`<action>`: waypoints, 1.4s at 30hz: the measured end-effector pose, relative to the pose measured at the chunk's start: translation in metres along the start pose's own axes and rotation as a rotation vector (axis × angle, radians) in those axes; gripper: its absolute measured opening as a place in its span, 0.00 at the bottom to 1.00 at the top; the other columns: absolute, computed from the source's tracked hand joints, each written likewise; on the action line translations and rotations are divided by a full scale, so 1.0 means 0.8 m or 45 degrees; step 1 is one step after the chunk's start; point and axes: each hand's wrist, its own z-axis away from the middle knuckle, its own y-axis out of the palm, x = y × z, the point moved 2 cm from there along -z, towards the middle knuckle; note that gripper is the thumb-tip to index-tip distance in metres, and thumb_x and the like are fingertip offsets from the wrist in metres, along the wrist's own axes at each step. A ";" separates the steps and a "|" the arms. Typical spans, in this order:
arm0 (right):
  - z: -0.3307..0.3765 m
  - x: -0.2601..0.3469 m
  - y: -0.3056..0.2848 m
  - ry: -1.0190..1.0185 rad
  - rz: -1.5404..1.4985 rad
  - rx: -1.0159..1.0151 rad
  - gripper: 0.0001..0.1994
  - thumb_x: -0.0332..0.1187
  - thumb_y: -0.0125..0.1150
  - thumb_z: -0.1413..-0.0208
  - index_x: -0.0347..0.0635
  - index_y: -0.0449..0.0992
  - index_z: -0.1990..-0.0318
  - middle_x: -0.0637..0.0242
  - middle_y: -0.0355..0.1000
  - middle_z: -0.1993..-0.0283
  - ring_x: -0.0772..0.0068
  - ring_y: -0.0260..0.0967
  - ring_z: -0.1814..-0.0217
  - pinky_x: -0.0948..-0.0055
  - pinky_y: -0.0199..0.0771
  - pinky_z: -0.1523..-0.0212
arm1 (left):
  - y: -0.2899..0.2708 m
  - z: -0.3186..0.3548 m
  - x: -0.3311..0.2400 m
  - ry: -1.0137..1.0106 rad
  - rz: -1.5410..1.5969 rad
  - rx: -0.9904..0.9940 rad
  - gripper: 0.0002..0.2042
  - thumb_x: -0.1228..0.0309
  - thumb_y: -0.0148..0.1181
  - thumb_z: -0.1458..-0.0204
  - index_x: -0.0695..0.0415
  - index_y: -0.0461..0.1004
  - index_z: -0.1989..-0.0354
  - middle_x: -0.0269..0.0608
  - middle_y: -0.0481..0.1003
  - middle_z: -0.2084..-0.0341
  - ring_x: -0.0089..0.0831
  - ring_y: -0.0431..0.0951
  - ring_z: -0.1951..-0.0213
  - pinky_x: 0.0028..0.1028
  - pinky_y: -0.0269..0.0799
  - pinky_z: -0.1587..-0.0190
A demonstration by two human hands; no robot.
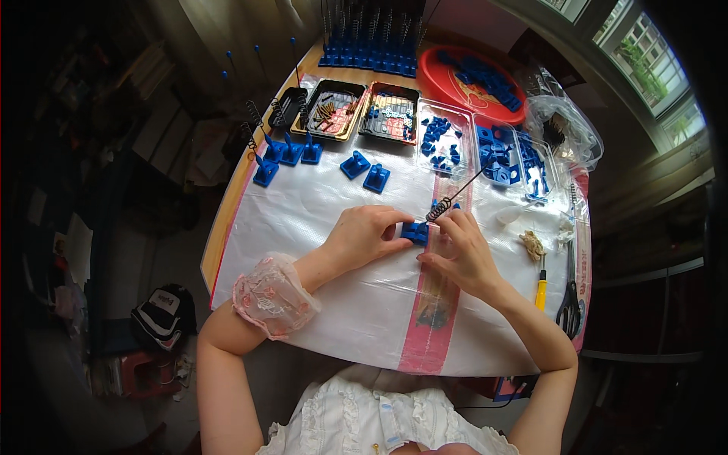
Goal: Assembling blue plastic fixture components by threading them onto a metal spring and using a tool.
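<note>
My left hand [369,233] pinches a small blue plastic base [413,234] between thumb and fingers, low over the table's middle. At the base's right end, my right hand [466,254] has its fingertips closed at the lower end of a black coil spring [438,212]. From this spring a thin dark rod slants up to the right. Whether spring and base are joined is hidden by the fingers. Two finished-looking blue bases [377,178] lie beyond my left hand. Further left stand several blue bases [290,152], some with springs and blue-tipped rods rising from them.
Black trays [331,136] of small metal and white parts stand along the back. Clear boxes [445,171] hold blue pieces, beside a red basin [436,97]. Right lie a yellow-handled screwdriver [541,292] and black scissors [569,307]. Many springs stand in a blue row [364,62].
</note>
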 end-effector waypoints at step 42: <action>-0.017 0.020 -0.057 -0.072 -0.211 0.025 0.17 0.31 0.77 0.47 0.39 0.82 0.51 0.63 0.73 0.60 0.61 0.71 0.54 0.64 0.71 0.51 | -0.021 -0.009 -0.028 0.025 0.592 0.024 0.20 0.69 0.76 0.46 0.57 0.83 0.44 0.38 0.85 0.55 0.22 0.85 0.58 0.21 0.80 0.65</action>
